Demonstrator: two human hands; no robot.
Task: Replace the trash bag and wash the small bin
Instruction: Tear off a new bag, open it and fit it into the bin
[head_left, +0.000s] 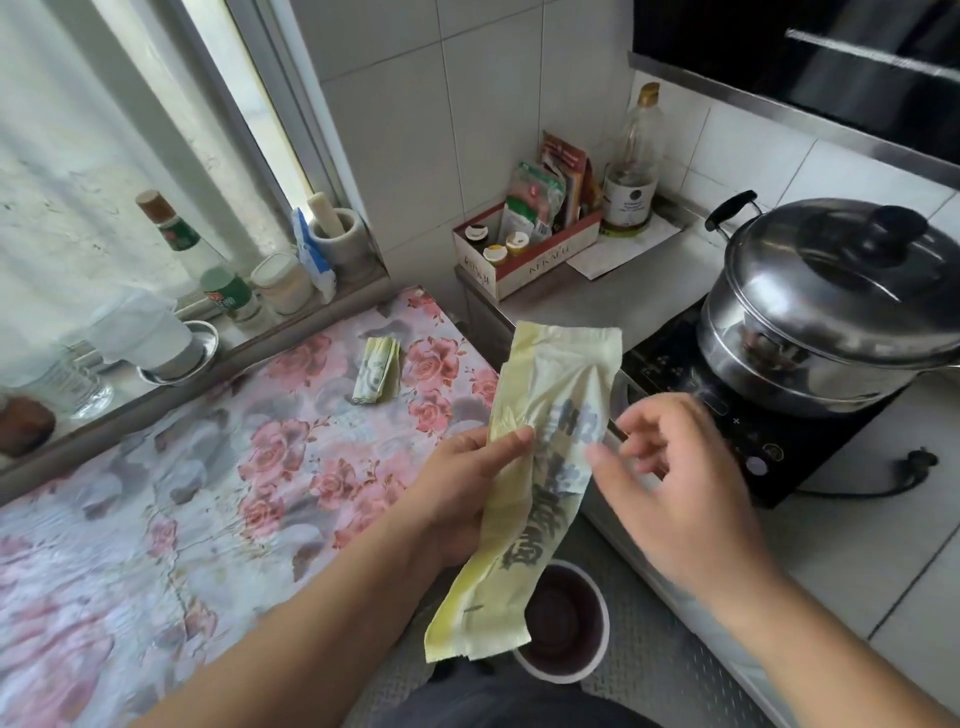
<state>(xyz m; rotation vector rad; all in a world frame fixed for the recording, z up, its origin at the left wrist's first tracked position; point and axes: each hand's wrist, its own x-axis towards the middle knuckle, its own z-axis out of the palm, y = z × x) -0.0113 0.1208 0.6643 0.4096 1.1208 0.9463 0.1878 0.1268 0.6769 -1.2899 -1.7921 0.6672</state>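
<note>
On the far left I see a window sill (218, 358) with bottles (171, 228) and jars on it, and a stone cup with a stick in it. Below it is a table with a flower cloth (208, 493). A small folded pack of bags (376, 376) lies alone on the cloth, I think so the next bag is easy to reach.

My left hand (462, 488) comes next. Its thumb and fingers pinch the edge of a new yellow bag (550, 415), about halfway along it. The bag is folded flat and long, with dark print on it. One end points up and away, and the other end hangs down. I think I hold it up in the air so it can open out.

My right hand (680, 478) is just beside the bag. Its fingers are bent a little and spread, near the bag's right edge. It holds nothing that I can see. I guess it is about to pull the folds apart.

Right under the bag, down on the gray floor (649, 649), stands the small bin (566, 623). It has a white rim and is dark inside. I see no bag in it. The new bag is above it, ready to go in.

To the right is a gray counter (597, 296) with a box of spice packs (524, 249) and a tall bottle (631, 166). Then comes a black cooker (727, 436) with a big shiny pot (841, 301) and its lid. White tiles cover the wall.
</note>
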